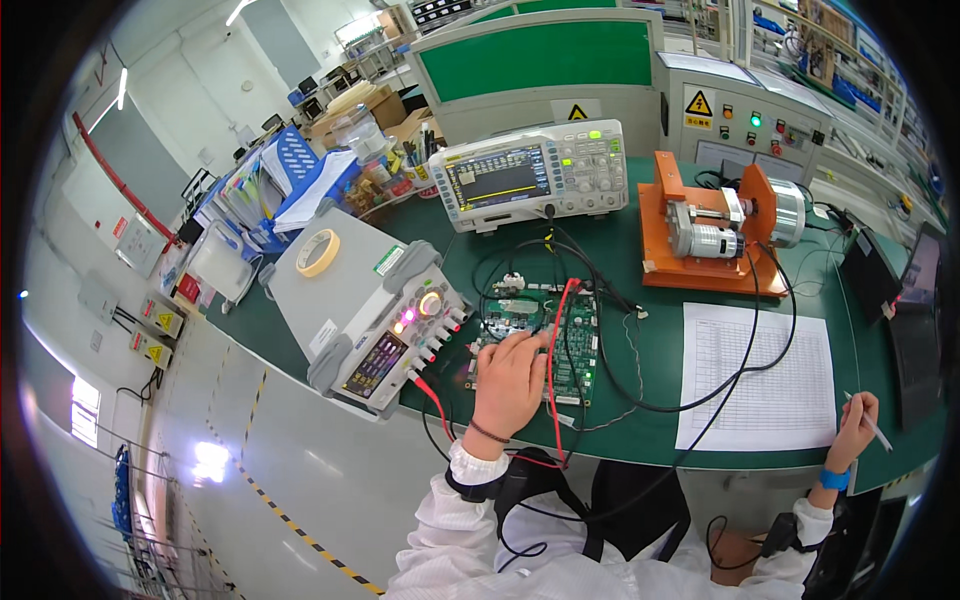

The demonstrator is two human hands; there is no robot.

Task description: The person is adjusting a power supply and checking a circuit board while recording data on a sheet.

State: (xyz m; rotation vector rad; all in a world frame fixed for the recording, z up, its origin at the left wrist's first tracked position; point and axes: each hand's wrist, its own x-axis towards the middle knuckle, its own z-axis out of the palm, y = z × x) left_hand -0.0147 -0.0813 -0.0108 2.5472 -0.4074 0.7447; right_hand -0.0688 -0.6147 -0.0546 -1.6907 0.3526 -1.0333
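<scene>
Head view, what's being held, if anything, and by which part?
The right hand holds the pen partway along its barrel. The left hand is over the board; whether it holds anything there cannot be told.

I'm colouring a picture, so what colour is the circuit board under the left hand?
The circuit board is green, seen best in the head view.

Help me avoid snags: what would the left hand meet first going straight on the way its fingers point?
Probably the red lead, which crosses above the green circuit board just beside the fingertips of the left hand. Depth is unclear, so the hand might pass under it.
</scene>
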